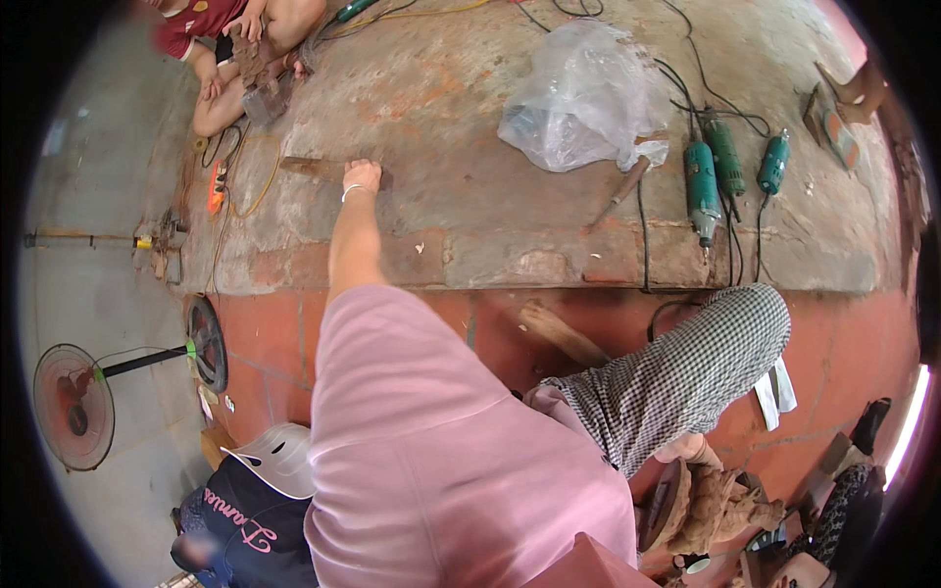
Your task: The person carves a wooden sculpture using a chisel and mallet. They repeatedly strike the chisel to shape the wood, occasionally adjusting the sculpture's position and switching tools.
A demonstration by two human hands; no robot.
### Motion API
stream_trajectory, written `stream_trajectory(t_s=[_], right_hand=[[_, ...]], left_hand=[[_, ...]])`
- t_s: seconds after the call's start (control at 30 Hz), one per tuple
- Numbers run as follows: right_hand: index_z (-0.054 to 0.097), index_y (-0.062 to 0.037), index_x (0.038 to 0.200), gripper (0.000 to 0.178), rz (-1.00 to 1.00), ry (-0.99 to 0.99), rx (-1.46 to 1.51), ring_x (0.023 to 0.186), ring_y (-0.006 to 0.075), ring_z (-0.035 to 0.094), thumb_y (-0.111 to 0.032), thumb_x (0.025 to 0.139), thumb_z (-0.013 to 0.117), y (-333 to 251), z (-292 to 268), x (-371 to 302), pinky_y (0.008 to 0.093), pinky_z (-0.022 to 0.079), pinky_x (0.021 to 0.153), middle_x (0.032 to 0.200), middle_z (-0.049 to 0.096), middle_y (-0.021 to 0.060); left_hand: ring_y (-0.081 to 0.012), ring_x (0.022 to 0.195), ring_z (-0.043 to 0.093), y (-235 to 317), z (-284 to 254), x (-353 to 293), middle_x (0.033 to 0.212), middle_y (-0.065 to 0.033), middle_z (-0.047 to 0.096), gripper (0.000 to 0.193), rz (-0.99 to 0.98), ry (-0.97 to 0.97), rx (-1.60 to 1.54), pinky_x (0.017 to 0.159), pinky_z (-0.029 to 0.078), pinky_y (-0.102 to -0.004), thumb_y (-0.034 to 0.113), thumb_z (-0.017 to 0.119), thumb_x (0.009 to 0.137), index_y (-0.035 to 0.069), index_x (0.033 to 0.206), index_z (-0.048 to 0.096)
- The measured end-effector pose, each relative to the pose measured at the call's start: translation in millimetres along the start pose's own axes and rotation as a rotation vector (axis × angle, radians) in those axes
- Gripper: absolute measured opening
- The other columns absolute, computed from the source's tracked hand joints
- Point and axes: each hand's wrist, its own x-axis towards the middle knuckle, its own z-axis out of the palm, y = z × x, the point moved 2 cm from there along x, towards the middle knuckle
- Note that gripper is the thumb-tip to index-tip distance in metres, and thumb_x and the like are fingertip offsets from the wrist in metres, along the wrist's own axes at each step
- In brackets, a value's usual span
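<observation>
My left arm, in a pink sleeve, stretches far out over the worn concrete platform. At its end my left hand has its fingers curled closed over a long, flat brown strip lying on the platform. The strip sticks out to the left of the hand, and a short end shows at the right; whether it is wood or metal I cannot tell. A pale band circles my wrist. My right hand cannot be made out. Bare skin shows beside the checked trousers, but it may be a foot.
A clear plastic bag and a wooden-handled tool lie ahead. Green rotary power tools with black cords lie at right. Another person sits far left with a carved piece. A fan and a person in a cap are nearer left.
</observation>
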Motion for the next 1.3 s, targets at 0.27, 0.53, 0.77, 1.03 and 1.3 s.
stream_trajectory(t_s=[0.27, 0.53, 0.77, 1.03, 1.3], right_hand=[[0.035, -0.0053, 0.150, 0.060, -0.100, -0.063, -0.091, 0.127, 0.0279, 0.053, -0.019, 0.098, 0.061, 59.8, 8.0, 49.8, 0.0375, 0.044, 0.104, 0.146, 0.048, 0.0156], [0.043, 0.0000, 0.145, 0.051, -0.501, 0.008, 0.485, 0.125, 0.0178, 0.052, 0.003, 0.095, 0.053, -247.8, 9.2, -55.7, 0.0318, 0.040, 0.106, 0.139, 0.053, 0.0115], [0.047, -0.0058, 0.144, 0.074, -0.829, 0.914, -0.327, 0.126, 0.0337, 0.054, -0.005, 0.077, 0.078, -356.7, 4.3, -93.6, 0.0382, 0.049, 0.101, 0.148, 0.046, 0.0164], [0.042, -0.0101, 0.149, 0.079, -0.614, 0.518, 0.186, 0.095, 0.0199, 0.066, 0.007, 0.078, 0.069, -253.2, 36.5, -83.8, 0.0293, 0.055, 0.076, 0.125, 0.062, 0.0095], [0.036, -0.0070, 0.151, 0.080, 0.022, -0.024, 0.990, 0.075, 0.0116, 0.059, -0.016, 0.079, 0.069, -92.0, 66.7, -77.1, 0.0243, 0.049, 0.062, 0.100, 0.057, 0.0082]], left_hand=[[-0.0415, 0.088, 0.067, -21.6, -241.8, -63.4, 0.094, -0.0225, 0.069, 0.047, 0.199, 0.649, -0.515, 0.078, 0.055, -0.0485, 0.030, 0.076, 0.075, 0.003, 0.107, 0.055], [-0.0120, 0.096, 0.063, 72.4, -550.4, -242.9, 0.103, -0.0055, 0.069, 0.030, 1.157, 0.948, -1.342, 0.087, 0.048, -0.0260, 0.014, 0.071, 0.091, -0.002, 0.115, 0.063], [-0.0196, 0.087, 0.069, 268.5, -631.1, -423.3, 0.096, -0.0098, 0.066, 0.048, 1.770, 0.300, -2.031, 0.077, 0.060, -0.0311, 0.047, 0.064, 0.092, 0.002, 0.111, 0.061], [-0.0192, 0.093, 0.070, 394.9, -576.9, -355.7, 0.101, -0.0086, 0.070, 0.047, 1.838, -0.801, -1.225, 0.087, 0.054, -0.0303, 0.043, 0.054, 0.101, -0.001, 0.115, 0.063], [-0.0314, 0.115, 0.064, 381.4, -310.9, -84.5, 0.122, -0.0192, 0.066, 0.057, 0.532, -0.027, -0.212, 0.097, 0.052, -0.0398, 0.045, 0.073, 0.079, 0.002, 0.116, 0.069]])
